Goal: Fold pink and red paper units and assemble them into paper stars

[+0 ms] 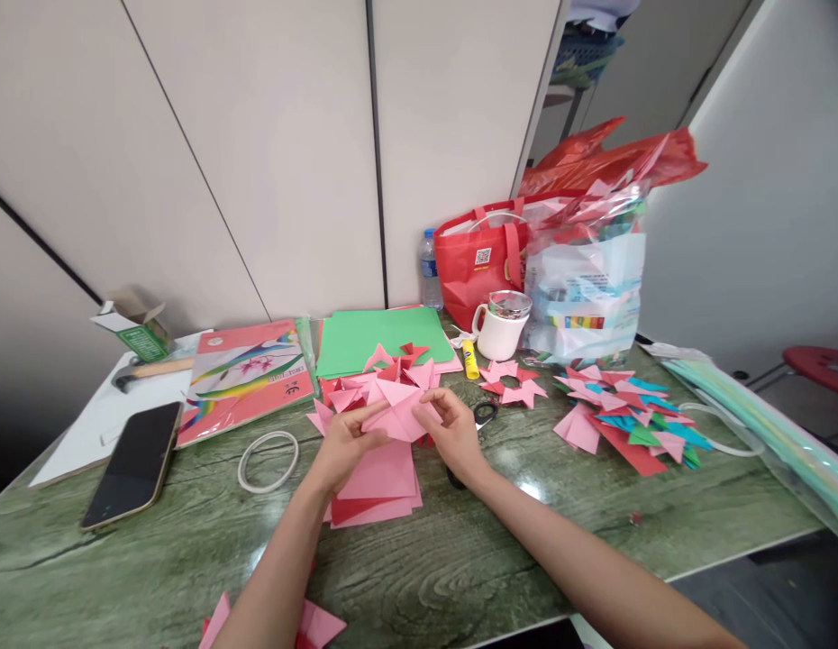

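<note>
A partly folded sheet of pink paper (396,416) is held between my two hands, its creases meeting near the top. My left hand (348,442) pinches its left edge between thumb and fingers. On the right edge, my right hand (452,431) grips it with thumb and fingertips. Below the hands lies a stack of pink and red paper squares (377,482). Just behind them is a pile of folded pink and red paper pieces (338,392). Black-handled scissors (485,413) lie beside my right hand, partly hidden by it.
Green paper sheets (385,335), a glue stick (469,359), a white mug (504,329) and a red bag (466,270) stand behind. Paper stars (618,401) lie at right. A phone (133,464), tape roll (268,461), paper pack (247,374) and hammer (155,368) are at left.
</note>
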Demonstrator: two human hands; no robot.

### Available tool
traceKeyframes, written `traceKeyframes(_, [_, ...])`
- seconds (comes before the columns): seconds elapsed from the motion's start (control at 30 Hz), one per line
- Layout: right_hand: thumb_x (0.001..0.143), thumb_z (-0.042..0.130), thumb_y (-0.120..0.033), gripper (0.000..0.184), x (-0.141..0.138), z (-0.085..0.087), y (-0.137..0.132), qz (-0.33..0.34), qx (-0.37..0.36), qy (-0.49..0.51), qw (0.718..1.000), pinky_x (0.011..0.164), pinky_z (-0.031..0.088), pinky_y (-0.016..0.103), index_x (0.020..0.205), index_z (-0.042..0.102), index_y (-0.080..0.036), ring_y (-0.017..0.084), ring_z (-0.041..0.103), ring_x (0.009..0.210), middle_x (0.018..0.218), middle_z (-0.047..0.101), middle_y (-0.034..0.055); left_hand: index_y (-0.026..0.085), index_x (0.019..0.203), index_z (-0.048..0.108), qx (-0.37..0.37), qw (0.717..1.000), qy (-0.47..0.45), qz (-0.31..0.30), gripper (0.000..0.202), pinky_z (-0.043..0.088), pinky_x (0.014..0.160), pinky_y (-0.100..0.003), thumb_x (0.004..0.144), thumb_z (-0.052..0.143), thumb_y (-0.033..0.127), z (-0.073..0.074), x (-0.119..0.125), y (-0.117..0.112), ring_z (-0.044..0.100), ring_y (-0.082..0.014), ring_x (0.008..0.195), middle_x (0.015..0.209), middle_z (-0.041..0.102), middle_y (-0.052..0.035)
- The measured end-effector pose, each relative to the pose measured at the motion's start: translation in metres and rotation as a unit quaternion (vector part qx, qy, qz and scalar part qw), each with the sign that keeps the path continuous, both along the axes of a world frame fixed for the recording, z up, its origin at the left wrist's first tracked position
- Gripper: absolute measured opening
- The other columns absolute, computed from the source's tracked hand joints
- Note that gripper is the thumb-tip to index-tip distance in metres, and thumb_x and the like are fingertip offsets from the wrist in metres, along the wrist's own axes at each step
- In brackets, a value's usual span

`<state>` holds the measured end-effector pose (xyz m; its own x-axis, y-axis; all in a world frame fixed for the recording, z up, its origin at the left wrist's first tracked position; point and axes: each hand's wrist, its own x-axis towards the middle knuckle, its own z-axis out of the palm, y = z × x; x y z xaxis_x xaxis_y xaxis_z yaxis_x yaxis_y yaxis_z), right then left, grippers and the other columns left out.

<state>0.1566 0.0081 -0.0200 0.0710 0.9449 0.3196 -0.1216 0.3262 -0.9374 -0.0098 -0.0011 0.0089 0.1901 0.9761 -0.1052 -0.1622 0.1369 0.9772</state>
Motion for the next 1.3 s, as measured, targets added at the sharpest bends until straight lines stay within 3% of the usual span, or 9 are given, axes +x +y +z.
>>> traceKeyframes(0.1, [0.072,0.061,-0.026,0.014,0.001,-0.001,0.0,0.008,0.006,-0.026,1.0,0.065,0.044,0.026,0.083,0.054,-0.02,0.017,0.054,0.076,0.081,0.057,0.0018,0.018,0.119,0.058,0.01,0.999,-0.029,-0.042,0.058,0.05,0.081,-0.037,0.063,0.073,0.019,0.002,0.0,-0.001,0.064,-0.0186,0.081,0.1,0.07,-0.0075])
traceKeyframes(0.3, [0.072,0.056,-0.018,0.022,0.0,0.001,-0.003,0.024,0.014,-0.029,0.999,0.066,0.043,0.026,0.093,0.052,-0.021,0.017,0.055,0.077,0.086,0.056,0.002,0.028,0.137,0.032,0.056,0.997,-0.054,-0.027,0.078,0.051,0.076,-0.032,0.07,0.07,0.021,0.006,0.001,-0.003,0.061,-0.0133,0.077,0.115,0.061,-0.0079])
traceKeyframes(0.4, [0.071,0.054,-0.014,0.03,-0.001,0.001,-0.004,0.031,0.023,-0.024,0.999,0.069,0.044,0.026,0.1,0.05,-0.022,0.016,0.055,0.079,0.092,0.055,0.0022,0.028,0.142,0.014,0.041,0.996,-0.082,-0.014,0.094,0.051,0.076,-0.033,0.069,0.072,0.02,0.007,0.002,-0.003,0.062,-0.0126,0.071,0.093,0.068,-0.0056])
traceKeyframes(0.5, [0.07,0.052,-0.014,0.031,-0.001,0.0,-0.004,0.023,0.022,-0.048,0.998,0.07,0.044,0.027,0.1,0.054,-0.021,0.017,0.056,0.08,0.093,0.057,0.0026,0.025,0.143,0.006,0.008,0.994,-0.111,-0.002,0.1,0.052,0.075,-0.035,0.068,0.073,0.02,0.007,0.002,-0.003,0.06,-0.0114,0.062,0.063,0.064,0.0028])
traceKeyframes(0.67, [0.071,0.049,-0.012,0.022,-0.001,0.001,-0.005,0.023,0.047,-0.103,0.993,0.077,0.043,0.031,0.087,0.062,-0.021,0.02,0.055,0.086,0.089,0.061,0.0031,0.021,0.142,0.018,-0.024,0.992,-0.124,0.02,0.097,0.052,0.071,-0.033,0.064,0.076,0.02,0.006,0.001,-0.002,0.056,-0.0089,0.051,0.047,0.056,0.0084])
traceKeyframes(0.83, [0.072,0.059,-0.021,0.01,-0.002,0.004,-0.007,0.02,0.057,-0.099,0.993,0.078,0.042,0.031,0.081,0.063,-0.02,0.019,0.056,0.083,0.084,0.062,0.0028,0.017,0.127,0.05,-0.013,0.996,-0.089,-0.007,0.07,0.052,0.069,-0.032,0.063,0.076,0.025,0.002,0.001,0.0,0.062,-0.0147,0.063,0.069,0.07,-0.0029])
traceKeyframes(0.9, [0.068,0.067,-0.028,0.014,-0.003,0.003,-0.007,0.002,0.036,-0.094,0.995,0.073,0.043,0.03,0.078,0.062,-0.02,0.019,0.057,0.078,0.08,0.062,0.0021,0.015,0.121,0.057,0.0,0.998,-0.067,-0.022,0.061,0.052,0.07,-0.033,0.064,0.074,0.027,0.001,0.003,0.0,0.064,-0.017,0.067,0.077,0.072,-0.0063])
traceKeyframes(1.13, [0.065,0.071,-0.032,0.019,-0.003,0.001,-0.006,-0.04,-0.002,-0.091,0.995,0.066,0.043,0.029,0.071,0.059,-0.019,0.018,0.056,0.07,0.072,0.062,0.0007,0.017,0.124,0.054,0.003,0.997,-0.067,-0.042,0.059,0.051,0.075,-0.036,0.068,0.072,0.027,0.001,0.002,-0.001,0.062,-0.0167,0.07,0.077,0.07,-0.0053])
traceKeyframes(1.3, [0.065,0.07,-0.031,0.017,-0.002,0.003,-0.007,-0.033,0.005,-0.099,0.995,0.069,0.044,0.03,0.072,0.06,-0.019,0.019,0.057,0.072,0.074,0.063,0.0012,0.016,0.124,0.054,0.006,0.996,-0.084,-0.031,0.056,0.05,0.074,-0.035,0.071,0.069,0.029,-0.004,0.001,0.001,0.055,-0.0116,0.058,0.057,0.06,0.0007])
